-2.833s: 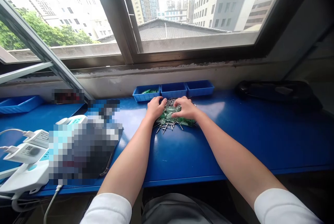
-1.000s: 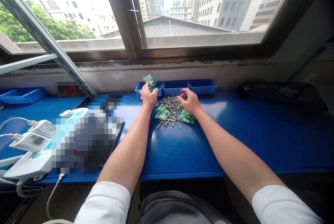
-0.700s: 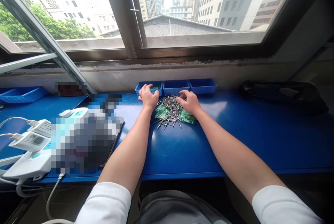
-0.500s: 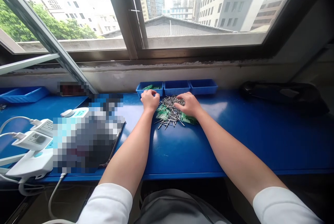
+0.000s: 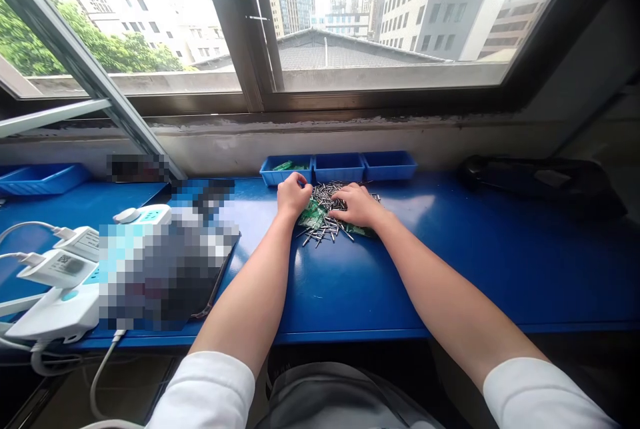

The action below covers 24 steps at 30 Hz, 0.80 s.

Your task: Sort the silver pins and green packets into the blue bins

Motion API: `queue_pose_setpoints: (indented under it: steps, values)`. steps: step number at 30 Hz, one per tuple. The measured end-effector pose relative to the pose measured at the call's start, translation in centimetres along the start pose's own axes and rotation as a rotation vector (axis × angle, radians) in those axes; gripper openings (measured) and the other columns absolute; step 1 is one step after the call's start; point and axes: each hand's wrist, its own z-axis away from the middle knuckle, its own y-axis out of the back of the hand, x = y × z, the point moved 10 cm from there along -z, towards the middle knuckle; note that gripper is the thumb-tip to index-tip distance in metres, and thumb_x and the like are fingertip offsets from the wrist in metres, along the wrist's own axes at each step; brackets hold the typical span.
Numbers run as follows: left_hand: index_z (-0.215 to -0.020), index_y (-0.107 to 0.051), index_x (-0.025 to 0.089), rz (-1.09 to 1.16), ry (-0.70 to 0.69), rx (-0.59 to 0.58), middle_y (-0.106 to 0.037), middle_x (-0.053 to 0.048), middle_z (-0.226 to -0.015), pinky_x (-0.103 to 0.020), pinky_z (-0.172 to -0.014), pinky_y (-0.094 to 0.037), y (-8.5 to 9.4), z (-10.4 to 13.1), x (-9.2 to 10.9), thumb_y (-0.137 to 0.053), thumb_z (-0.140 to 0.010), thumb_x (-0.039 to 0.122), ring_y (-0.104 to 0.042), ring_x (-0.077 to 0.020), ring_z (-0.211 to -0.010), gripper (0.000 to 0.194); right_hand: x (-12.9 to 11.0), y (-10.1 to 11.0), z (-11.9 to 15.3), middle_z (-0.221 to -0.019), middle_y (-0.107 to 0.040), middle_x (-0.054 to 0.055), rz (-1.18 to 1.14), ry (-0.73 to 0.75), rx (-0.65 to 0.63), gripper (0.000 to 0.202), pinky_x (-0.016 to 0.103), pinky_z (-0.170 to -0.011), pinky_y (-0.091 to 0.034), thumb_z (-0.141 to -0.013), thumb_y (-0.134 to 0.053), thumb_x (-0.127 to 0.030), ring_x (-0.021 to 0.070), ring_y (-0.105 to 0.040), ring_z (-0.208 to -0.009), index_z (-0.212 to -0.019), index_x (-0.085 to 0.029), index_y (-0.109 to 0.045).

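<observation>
A heap of thin metal pins that look like blind rivets point(image 5: 320, 234) lies on the blue table, with green plastic packets point(image 5: 313, 214) among them. At the heap's left edge is my left hand point(image 5: 294, 197), its fingers curled in; whatever they may hold is hidden. My right hand point(image 5: 361, 206) rests over the right side of the heap, fingers spread and touching the pins. Part of another green packet shows beneath it. Just behind the heap, the left blue bin point(image 5: 270, 177) holds more green packets.
A middle blue bin point(image 5: 339, 168) and a right blue bin point(image 5: 390, 166) adjoin the left one below the window. A white power strip point(image 5: 60, 312) with plugs and cables lies at left, beside a blurred-out object. A black bag-like item point(image 5: 545, 182) sits far right.
My left hand has moved right, from in front of the left bin to the heap. My right hand has shifted slightly down and left, its fingers more stretched over the pins.
</observation>
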Motion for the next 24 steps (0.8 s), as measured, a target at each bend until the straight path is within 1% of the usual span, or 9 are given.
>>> queue_pose_setpoints:
  steps: [4, 7, 9, 11, 15, 16, 18, 21, 24]
  values:
    - [-0.069, -0.061, 0.022, -0.013, -0.006, -0.078, -0.066, -0.002, -0.071, -0.030, -0.070, -0.045, -1.1, 0.1, -0.5, -0.055, -0.069, 0.026, -0.060, -0.0191, -0.070, 0.008, -0.2, 0.3, 0.0, -0.112, -0.068, 0.009, -0.027, 0.013, 0.028, 0.030, 0.044, -0.096, -0.039, -0.080, -0.065, -0.039, 0.0285, -0.052, -0.113, -0.105, -0.022, -0.069]
    - [-0.071, -0.063, 0.021, -0.025, -0.006, -0.129, -0.068, -0.004, -0.075, -0.032, -0.072, -0.046, -1.6, 0.0, -0.6, -0.054, -0.069, 0.025, -0.061, -0.0204, -0.074, 0.010, 0.3, 1.9, 0.0, -0.104, -0.071, 0.007, -0.076, -0.005, 0.147, 0.023, 0.040, -0.093, -0.042, -0.082, -0.061, -0.033, 0.0255, -0.057, -0.104, -0.098, -0.021, -0.071]
    - [-0.073, -0.065, 0.021, -0.036, 0.004, -0.151, -0.069, -0.005, -0.077, -0.033, -0.074, -0.047, -1.8, -0.1, -0.6, -0.054, -0.069, 0.025, -0.062, -0.0218, -0.077, 0.012, 1.8, 3.4, 0.3, -0.096, -0.072, 0.007, -0.117, -0.084, 0.268, 0.020, 0.038, -0.089, -0.045, -0.083, -0.057, -0.031, 0.0239, -0.059, -0.096, -0.091, -0.020, -0.071]
    - [-0.077, -0.067, 0.020, -0.048, 0.006, -0.157, -0.069, -0.007, -0.081, -0.034, -0.077, -0.048, -1.8, -0.1, -0.5, -0.055, -0.071, 0.026, -0.063, -0.0233, -0.081, 0.015, 4.2, 4.4, 0.8, -0.090, -0.072, 0.006, -0.151, -0.201, 0.369, 0.020, 0.038, -0.087, -0.046, -0.082, -0.055, -0.030, 0.0239, -0.060, -0.092, -0.087, -0.020, -0.071]
    - [-0.091, -0.070, 0.020, -0.069, -0.059, -0.217, -0.070, -0.010, -0.097, -0.036, -0.086, -0.048, -2.7, 0.3, 0.4, -0.056, -0.076, 0.036, -0.063, -0.0255, -0.093, 0.027, 8.7, 4.8, 1.9, -0.093, -0.072, 0.007, -0.187, -0.417, 0.488, 0.021, 0.041, -0.090, -0.046, -0.079, -0.057, -0.032, 0.0259, -0.061, -0.094, -0.087, -0.019, -0.071]
    - [-0.095, -0.070, 0.020, -0.077, -0.086, -0.242, -0.069, -0.010, -0.102, -0.037, -0.088, -0.047, -3.1, 0.5, 0.7, -0.055, -0.077, 0.039, -0.062, -0.0263, -0.097, 0.031, 9.4, 4.5, 2.0, -0.094, -0.072, 0.007, -0.211, -0.442, 0.495, 0.022, 0.041, -0.091, -0.046, -0.078, -0.057, -0.033, 0.0258, -0.061, -0.095, -0.088, -0.019, -0.071]
    - [-0.100, -0.070, 0.021, -0.091, -0.143, -0.287, -0.068, -0.010, -0.110, -0.039, -0.093, -0.045, -3.8, 0.8, 1.2, -0.056, -0.078, 0.043, -0.061, -0.0283, -0.105, 0.035, 10.0, 3.6, 1.8, -0.098, -0.072, 0.007, -0.264, -0.449, 0.455, 0.025, 0.040, -0.092, -0.047, -0.077, -0.058, -0.034, 0.0250, -0.062, -0.097, -0.093, -0.019, -0.072]
    - [-0.101, -0.072, 0.024, -0.084, -0.217, -0.338, -0.068, -0.009, -0.115, -0.040, -0.097, -0.043, -4.6, 1.3, 1.6, -0.059, -0.076, 0.045, -0.059, -0.0307, -0.110, 0.036, 9.1, 1.9, 0.8, -0.104, -0.072, 0.007, -0.239, -0.405, 0.317, 0.028, 0.041, -0.095, -0.046, -0.076, -0.061, -0.037, 0.0262, -0.062, -0.102, -0.096, -0.021, -0.072]
    - [-0.101, -0.072, 0.026, -0.062, -0.248, -0.361, -0.070, -0.006, -0.112, -0.039, -0.096, -0.044, -4.9, 1.5, 1.8, -0.062, -0.073, 0.044, -0.061, -0.0312, -0.109, 0.035, 8.0, 1.1, 0.1, -0.103, -0.072, 0.008, -0.157, -0.377, 0.229, 0.027, 0.043, -0.095, -0.044, -0.077, -0.060, -0.040, 0.0282, -0.061, -0.104, -0.091, -0.022, -0.074]
